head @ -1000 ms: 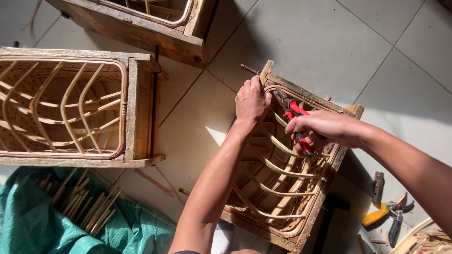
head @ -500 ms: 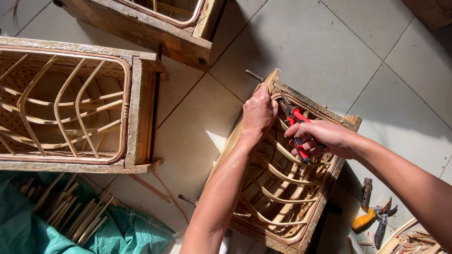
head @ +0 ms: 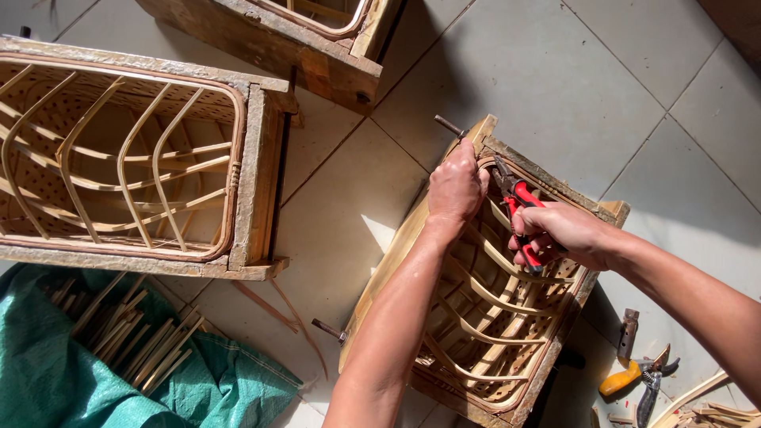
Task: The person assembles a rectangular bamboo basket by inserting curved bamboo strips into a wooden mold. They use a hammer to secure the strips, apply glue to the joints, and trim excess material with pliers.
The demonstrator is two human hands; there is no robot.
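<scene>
Far left of the frame: green sack with split cane strips, stock within reach. Above that, second frame, ribs already bent in, parked clear. The frame sits tilted on the floor tiles, open face up for access. Left hand fingers curled tight over its top rail, steadying it. Right hand closed around red pliers, nose at the rim by the left hand. Yellow pruners lie right of the frame.
</scene>
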